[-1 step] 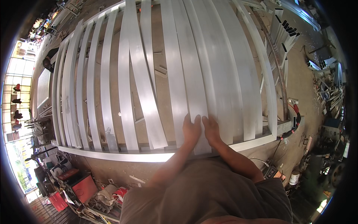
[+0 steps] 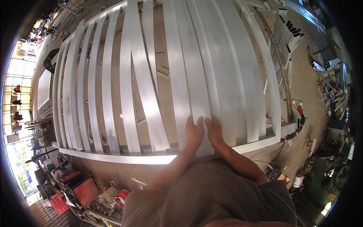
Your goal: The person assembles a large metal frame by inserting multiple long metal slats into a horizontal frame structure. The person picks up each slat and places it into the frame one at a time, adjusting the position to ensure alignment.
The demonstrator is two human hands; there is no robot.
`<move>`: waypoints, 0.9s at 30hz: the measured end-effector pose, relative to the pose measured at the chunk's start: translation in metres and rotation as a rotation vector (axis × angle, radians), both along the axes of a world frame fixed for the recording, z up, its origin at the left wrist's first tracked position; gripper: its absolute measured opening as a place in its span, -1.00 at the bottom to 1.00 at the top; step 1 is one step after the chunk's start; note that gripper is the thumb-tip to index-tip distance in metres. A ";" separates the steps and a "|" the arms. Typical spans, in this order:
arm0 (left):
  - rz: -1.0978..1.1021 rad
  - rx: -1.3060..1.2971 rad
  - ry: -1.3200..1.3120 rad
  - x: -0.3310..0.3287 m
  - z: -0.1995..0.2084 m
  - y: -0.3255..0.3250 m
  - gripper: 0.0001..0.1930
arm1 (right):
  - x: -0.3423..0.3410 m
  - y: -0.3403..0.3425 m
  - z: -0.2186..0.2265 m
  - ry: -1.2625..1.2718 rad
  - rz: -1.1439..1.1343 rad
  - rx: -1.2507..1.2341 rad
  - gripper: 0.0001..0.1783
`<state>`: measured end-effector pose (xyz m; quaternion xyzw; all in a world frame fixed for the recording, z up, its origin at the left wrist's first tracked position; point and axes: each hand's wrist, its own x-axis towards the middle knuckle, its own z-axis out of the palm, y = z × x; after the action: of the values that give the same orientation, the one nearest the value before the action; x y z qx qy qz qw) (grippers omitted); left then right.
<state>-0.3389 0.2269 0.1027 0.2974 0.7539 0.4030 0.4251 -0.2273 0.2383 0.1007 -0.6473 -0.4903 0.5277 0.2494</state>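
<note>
A long, flat, silver metal slat (image 2: 202, 100) runs away from me, lying among others on a metal frame (image 2: 159, 159). My left hand (image 2: 194, 133) is closed at its left edge, with the thumb on the top face. Opposite it, at the right edge, my right hand (image 2: 214, 133) is closed in the same way, the two thumbs close together. The fingertips are partly hidden. To the left lies a separate slat (image 2: 176, 83), with a gap beyond it. Several wider slats (image 2: 230, 83) sit side by side on the right.
One slat (image 2: 145, 98) lies askew across the left part of the frame. A red box (image 2: 84, 190) and cluttered items stand at the lower left. Rectangular tubes (image 2: 287, 34) lean at the upper right. A dark cable (image 2: 301, 119) loops by the right corner, near a white bucket (image 2: 298, 179).
</note>
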 end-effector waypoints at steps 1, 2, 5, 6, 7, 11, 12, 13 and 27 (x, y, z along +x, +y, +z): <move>-0.004 0.008 0.006 0.000 0.000 0.000 -0.51 | 0.000 0.000 0.000 -0.005 0.005 0.000 -0.45; -0.005 0.013 0.006 0.000 0.001 0.000 -0.51 | 0.001 0.000 0.001 -0.006 0.008 -0.004 -0.45; -0.008 0.024 0.004 0.000 0.002 0.000 -0.52 | 0.000 0.000 0.001 -0.006 0.007 -0.006 -0.45; -0.009 0.026 0.003 0.000 0.001 -0.001 -0.53 | -0.001 0.000 0.001 -0.003 0.000 0.000 -0.45; -0.006 0.028 0.009 -0.001 0.001 -0.001 -0.53 | -0.001 0.000 0.001 0.000 -0.008 0.007 -0.45; 0.003 0.025 0.042 -0.001 -0.003 0.000 -0.53 | -0.002 0.000 0.001 -0.029 0.001 0.010 -0.44; 0.002 0.004 0.042 -0.001 -0.004 0.000 -0.53 | -0.002 0.000 0.001 -0.029 0.002 0.006 -0.44; 0.002 0.019 0.054 -0.001 -0.005 -0.001 -0.52 | -0.002 0.000 0.001 -0.029 0.004 0.002 -0.44; -0.013 0.042 0.027 -0.004 -0.014 -0.003 -0.48 | -0.001 -0.003 -0.018 -0.061 0.040 0.021 -0.42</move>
<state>-0.3433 0.2237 0.0888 0.3164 0.7492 0.4118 0.4112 -0.2285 0.2352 0.0824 -0.6506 -0.5161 0.5072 0.2306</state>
